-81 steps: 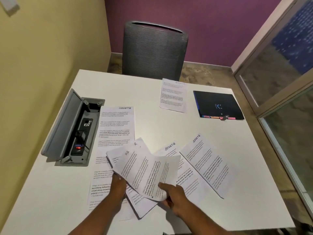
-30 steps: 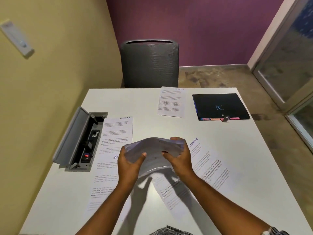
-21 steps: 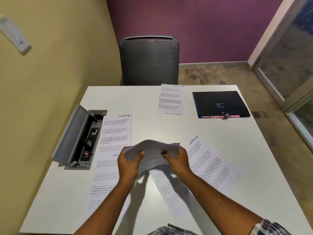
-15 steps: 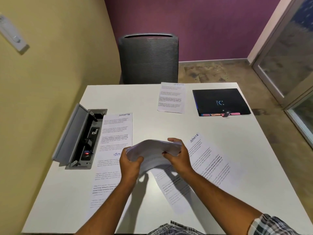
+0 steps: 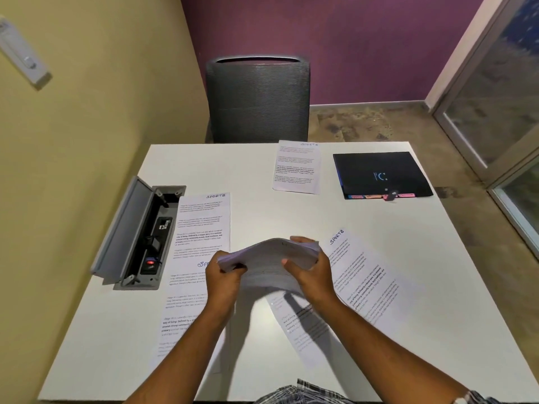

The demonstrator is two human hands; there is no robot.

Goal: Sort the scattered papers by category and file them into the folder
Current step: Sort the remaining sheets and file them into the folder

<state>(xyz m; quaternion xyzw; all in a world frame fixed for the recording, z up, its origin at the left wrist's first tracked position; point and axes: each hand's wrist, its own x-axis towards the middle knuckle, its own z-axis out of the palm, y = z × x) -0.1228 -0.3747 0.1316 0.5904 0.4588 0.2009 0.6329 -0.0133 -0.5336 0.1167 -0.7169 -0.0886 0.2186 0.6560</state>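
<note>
Both hands (image 5: 271,272) — (curled) round papers (image 5: 268,258)

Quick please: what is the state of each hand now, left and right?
Left hand: closed, gripping the left end of the paper stack.
Right hand: closed, gripping the right end of the same stack.

Both hands (image 5: 224,279) (image 5: 313,275) grip paper stack (image 5: 269,256) above table (image 5: 408,272).

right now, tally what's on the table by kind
White printed sheets lying flat: 5 (overlaps may hide more)
Bent stack of white papers, gripped by left hand and right hand: 1
Black folder with coloured tabs: 1
Grey open socket box: 1
Total: 8
</note>
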